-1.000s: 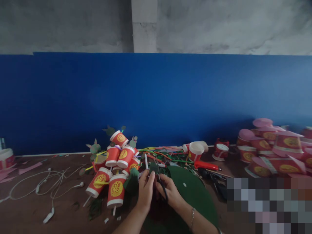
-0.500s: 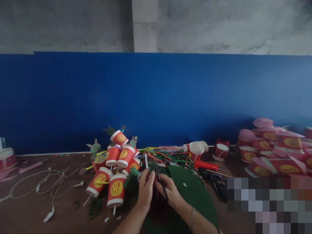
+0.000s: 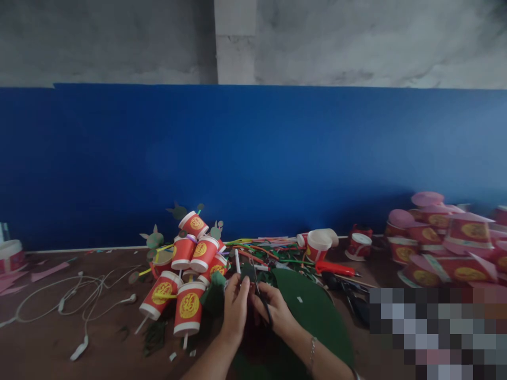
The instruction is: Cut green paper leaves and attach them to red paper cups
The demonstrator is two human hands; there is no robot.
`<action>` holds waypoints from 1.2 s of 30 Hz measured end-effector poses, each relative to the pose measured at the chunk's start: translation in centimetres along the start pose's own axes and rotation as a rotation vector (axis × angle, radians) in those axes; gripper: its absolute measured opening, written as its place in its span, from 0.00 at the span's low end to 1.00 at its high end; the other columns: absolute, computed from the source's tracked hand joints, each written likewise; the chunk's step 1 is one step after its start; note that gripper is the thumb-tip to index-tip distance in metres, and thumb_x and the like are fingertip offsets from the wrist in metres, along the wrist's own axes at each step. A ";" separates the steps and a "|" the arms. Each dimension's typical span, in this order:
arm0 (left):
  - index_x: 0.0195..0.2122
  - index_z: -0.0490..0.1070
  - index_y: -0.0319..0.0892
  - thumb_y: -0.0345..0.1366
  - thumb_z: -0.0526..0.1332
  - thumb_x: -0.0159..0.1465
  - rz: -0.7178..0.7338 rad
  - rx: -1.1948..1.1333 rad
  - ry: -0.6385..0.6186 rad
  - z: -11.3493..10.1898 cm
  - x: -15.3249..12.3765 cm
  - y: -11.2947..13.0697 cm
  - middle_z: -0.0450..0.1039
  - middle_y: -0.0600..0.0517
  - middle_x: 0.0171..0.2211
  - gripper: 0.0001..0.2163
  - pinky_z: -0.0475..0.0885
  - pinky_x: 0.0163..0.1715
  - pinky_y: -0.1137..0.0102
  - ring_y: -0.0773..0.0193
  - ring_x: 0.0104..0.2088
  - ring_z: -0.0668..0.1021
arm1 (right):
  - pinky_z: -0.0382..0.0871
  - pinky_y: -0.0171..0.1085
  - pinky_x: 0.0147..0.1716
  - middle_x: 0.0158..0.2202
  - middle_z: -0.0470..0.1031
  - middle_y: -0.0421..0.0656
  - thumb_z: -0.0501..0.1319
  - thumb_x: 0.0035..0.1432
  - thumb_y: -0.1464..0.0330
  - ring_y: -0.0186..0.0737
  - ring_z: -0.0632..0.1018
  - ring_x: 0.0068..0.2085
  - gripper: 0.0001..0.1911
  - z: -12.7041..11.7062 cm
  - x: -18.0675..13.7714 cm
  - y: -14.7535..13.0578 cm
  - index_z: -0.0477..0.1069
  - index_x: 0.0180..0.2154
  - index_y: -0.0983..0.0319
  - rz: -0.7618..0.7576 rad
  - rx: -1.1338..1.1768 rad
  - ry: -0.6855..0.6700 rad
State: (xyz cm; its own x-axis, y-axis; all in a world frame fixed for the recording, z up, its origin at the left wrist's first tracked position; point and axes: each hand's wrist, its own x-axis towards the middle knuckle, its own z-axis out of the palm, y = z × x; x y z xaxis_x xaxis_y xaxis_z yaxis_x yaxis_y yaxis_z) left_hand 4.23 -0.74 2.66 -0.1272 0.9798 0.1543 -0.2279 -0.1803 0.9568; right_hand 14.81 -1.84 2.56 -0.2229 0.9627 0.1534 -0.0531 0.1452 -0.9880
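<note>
My left hand [image 3: 236,306] pinches a small piece of dark green paper [image 3: 248,273] between thumb and fingers. Close beside it, my right hand [image 3: 273,306] is closed round the black handles of a pair of scissors [image 3: 264,302], whose blades point up and away beside the green piece. Whether the blades touch the paper I cannot tell. Under my right forearm lies a large dark green sheet [image 3: 317,311] with a curved edge. Left of my hands is a heap of red and white paper cups [image 3: 189,309], some with straws and green rabbit-like cutouts.
White earphones [image 3: 81,345] with a tangled cord lie at left. Coloured pipe cleaners or straws [image 3: 253,245] are strewn behind my hands. A red glue gun-like tool [image 3: 336,269] and dark scissors [image 3: 356,303] lie to the right, before stacked pink-and-red cups [image 3: 439,237]. A blue wall panel [image 3: 253,158] stands behind.
The scissor blades have tilted slightly to the left beside the green paper. Both hands stay in nearly the same place.
</note>
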 end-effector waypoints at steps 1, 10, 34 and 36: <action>0.26 0.67 0.40 0.49 0.62 0.53 0.003 -0.002 0.005 0.0 0.0 0.0 0.67 0.56 0.22 0.15 0.66 0.27 0.73 0.66 0.25 0.70 | 0.59 0.27 0.13 0.15 0.63 0.33 0.64 0.46 0.53 0.27 0.64 0.15 0.20 0.0 0.0 -0.1 0.64 0.26 0.63 0.001 0.001 -0.003; 0.26 0.65 0.41 0.48 0.61 0.55 -0.005 -0.018 0.039 0.0 -0.1 -0.1 0.65 0.56 0.22 0.14 0.65 0.27 0.73 0.67 0.25 0.68 | 0.60 0.27 0.12 0.14 0.61 0.32 0.64 0.45 0.52 0.27 0.64 0.14 0.21 0.2 -0.1 -0.5 0.63 0.25 0.62 0.038 -0.012 -0.004; 0.23 0.65 0.42 0.48 0.55 0.59 0.161 0.289 0.034 -0.2 0.1 -0.1 0.66 0.54 0.21 0.15 0.65 0.27 0.71 0.63 0.25 0.69 | 0.58 0.26 0.11 0.15 0.62 0.32 0.65 0.45 0.54 0.26 0.65 0.13 0.19 0.0 0.1 -0.6 0.64 0.26 0.63 0.050 0.030 0.017; 0.23 0.64 0.42 0.47 0.54 0.60 0.165 0.297 0.032 -0.2 0.1 -0.1 0.65 0.54 0.21 0.15 0.65 0.27 0.72 0.64 0.25 0.69 | 0.59 0.26 0.11 0.16 0.62 0.32 0.66 0.44 0.54 0.26 0.64 0.13 0.20 0.0 0.1 -0.4 0.64 0.25 0.63 0.046 0.029 0.023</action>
State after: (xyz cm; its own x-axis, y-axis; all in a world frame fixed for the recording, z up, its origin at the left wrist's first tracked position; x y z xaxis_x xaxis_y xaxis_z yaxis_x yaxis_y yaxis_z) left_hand 4.01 -0.64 2.52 -0.1699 0.9356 0.3094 0.0890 -0.2981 0.9504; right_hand 14.84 -1.75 3.02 -0.2038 0.9732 0.1066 -0.0713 0.0939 -0.9930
